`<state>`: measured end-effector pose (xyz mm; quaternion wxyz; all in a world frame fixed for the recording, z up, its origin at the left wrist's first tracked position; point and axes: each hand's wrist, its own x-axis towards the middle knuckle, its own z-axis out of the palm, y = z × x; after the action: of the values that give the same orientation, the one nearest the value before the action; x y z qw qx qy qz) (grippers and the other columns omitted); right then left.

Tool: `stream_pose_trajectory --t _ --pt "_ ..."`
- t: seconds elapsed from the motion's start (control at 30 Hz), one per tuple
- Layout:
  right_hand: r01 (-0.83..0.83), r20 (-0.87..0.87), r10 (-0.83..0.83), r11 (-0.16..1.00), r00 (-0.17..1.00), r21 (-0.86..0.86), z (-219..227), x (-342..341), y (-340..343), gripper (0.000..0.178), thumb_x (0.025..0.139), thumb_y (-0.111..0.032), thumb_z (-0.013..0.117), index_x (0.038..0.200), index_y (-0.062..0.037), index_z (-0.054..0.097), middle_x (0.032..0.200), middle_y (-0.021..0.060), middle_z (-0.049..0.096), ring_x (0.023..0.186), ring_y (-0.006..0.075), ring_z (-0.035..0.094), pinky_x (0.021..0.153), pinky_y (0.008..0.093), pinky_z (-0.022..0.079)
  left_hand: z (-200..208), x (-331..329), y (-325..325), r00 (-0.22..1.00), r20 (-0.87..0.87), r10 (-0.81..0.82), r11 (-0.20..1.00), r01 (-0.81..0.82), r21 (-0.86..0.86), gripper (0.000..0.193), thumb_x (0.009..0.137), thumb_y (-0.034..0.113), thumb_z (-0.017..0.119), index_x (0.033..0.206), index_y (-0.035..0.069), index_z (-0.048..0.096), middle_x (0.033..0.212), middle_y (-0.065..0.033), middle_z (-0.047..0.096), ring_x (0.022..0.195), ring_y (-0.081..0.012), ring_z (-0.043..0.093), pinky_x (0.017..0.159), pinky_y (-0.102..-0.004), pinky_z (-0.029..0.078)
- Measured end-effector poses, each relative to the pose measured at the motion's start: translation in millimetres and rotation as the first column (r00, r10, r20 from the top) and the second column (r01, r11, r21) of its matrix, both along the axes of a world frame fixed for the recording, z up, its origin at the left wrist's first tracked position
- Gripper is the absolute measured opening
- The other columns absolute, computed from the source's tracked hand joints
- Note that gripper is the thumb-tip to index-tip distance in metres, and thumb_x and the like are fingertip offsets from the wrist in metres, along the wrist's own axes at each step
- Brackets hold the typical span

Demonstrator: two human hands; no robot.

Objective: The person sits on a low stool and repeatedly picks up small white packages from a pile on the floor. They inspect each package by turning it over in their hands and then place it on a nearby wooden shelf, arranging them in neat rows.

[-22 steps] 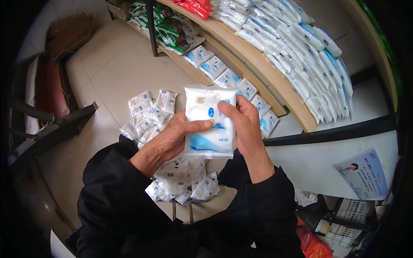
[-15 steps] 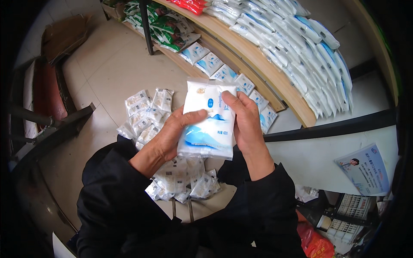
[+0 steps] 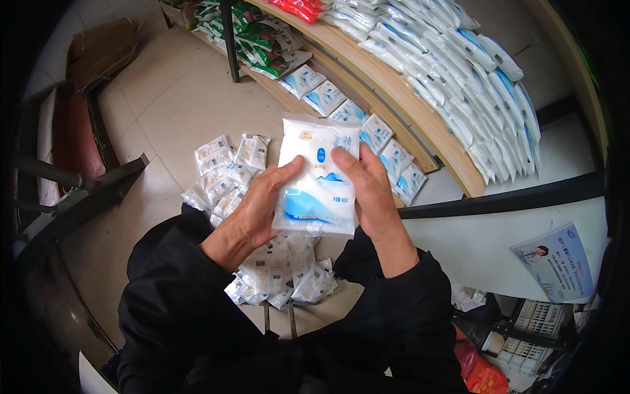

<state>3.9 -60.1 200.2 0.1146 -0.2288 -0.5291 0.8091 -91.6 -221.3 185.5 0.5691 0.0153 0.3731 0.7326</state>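
Observation:
Between my two hands is a white plastic packet [image 3: 308,190] with a blue wave print, its printed face turned up toward me. My left hand [image 3: 252,207] grips its left edge, thumb lying on the front. On the right edge, my right hand [image 3: 374,190] holds it the same way, thumb across the upper front. The other fingers are behind the packet and mostly hidden. Below and behind it lies a heap of small white packets [image 3: 220,174] on the floor, partly covered by my arms and the held packet.
Similar blue-and-white packets [image 3: 325,98] line the low shelf ahead. Above, a curved wooden shelf [image 3: 453,154] carries many stacked white bags [image 3: 433,79]. Green bags [image 3: 256,43] fill the far end. At right are a white surface with a leaflet [image 3: 558,262] and a red bag [image 3: 479,368].
My left thumb has slid from the packet's middle toward its left edge, and my right thumb sits slightly lower. The packet has tilted a little, showing more of its print.

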Motion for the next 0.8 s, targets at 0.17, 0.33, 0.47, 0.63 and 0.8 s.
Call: stream_pose_trajectory --t 0.17,0.33,0.47,0.63,0.8 --pt "0.157 -0.148 -0.070 0.668 0.987 0.727 -4 -8 15 0.066 0.088 -0.033 0.082 0.137 0.0006 0.051 0.126 0.0162 0.063 0.113 0.0267 0.063 0.097 0.0387 0.051 5 4 -3 0.989 -0.096 -0.114 0.993 0.112 -0.028 0.066 0.099 0.039 0.066 0.148 0.001 0.042 0.127 -0.0153 0.065 0.109 -0.0260 0.071 0.092 -0.0413 0.062" --pt "0.177 -0.175 0.032 -0.058 0.984 0.983 -15 -8 21 0.061 0.088 -0.030 0.079 0.135 0.0011 0.055 0.129 0.0217 0.062 0.119 0.0411 0.060 0.102 0.0476 0.048 2 13 -2 0.969 -0.107 -0.222 0.971 0.211 -0.109 0.077 0.095 0.028 0.073 0.158 0.009 0.032 0.131 -0.0141 0.064 0.111 -0.0247 0.070 0.094 -0.0393 0.061" --pt "0.037 -0.008 -0.295 0.090 0.955 0.995 -12 -7 40 0.040 0.093 -0.014 0.069 0.130 0.0007 0.059 0.127 0.0207 0.064 0.117 0.0402 0.062 0.100 0.0463 0.050 3 16 0 0.954 -0.103 -0.280 0.957 0.269 -0.110 0.079 0.098 0.030 0.069 0.162 0.010 0.026 0.135 -0.0149 0.062 0.115 -0.0247 0.068 0.096 -0.0396 0.059" --pt "0.285 -0.299 -0.154 -0.105 0.942 0.953 -10 -7 28 0.037 0.090 0.001 0.063 0.127 0.0010 0.061 0.126 0.0200 0.065 0.115 0.0389 0.064 0.099 0.0455 0.051 -8 20 6 0.988 -0.010 -0.155 0.987 0.154 -0.050 0.062 0.105 0.040 0.056 0.153 0.006 0.039 0.138 -0.0152 0.060 0.117 -0.0239 0.066 0.096 -0.0393 0.059" --pt "0.230 -0.211 0.133 -0.155 0.968 0.961 -34 -10 -41 0.045 0.086 0.000 0.066 0.131 0.0005 0.060 0.138 0.0197 0.057 0.128 0.0394 0.057 0.107 0.0474 0.048 -21 17 11 0.980 0.155 0.123 0.983 -0.142 0.117 0.055 0.107 0.046 0.051 0.141 0.003 0.051 0.126 -0.0135 0.065 0.112 -0.0220 0.067 0.093 -0.0366 0.058"
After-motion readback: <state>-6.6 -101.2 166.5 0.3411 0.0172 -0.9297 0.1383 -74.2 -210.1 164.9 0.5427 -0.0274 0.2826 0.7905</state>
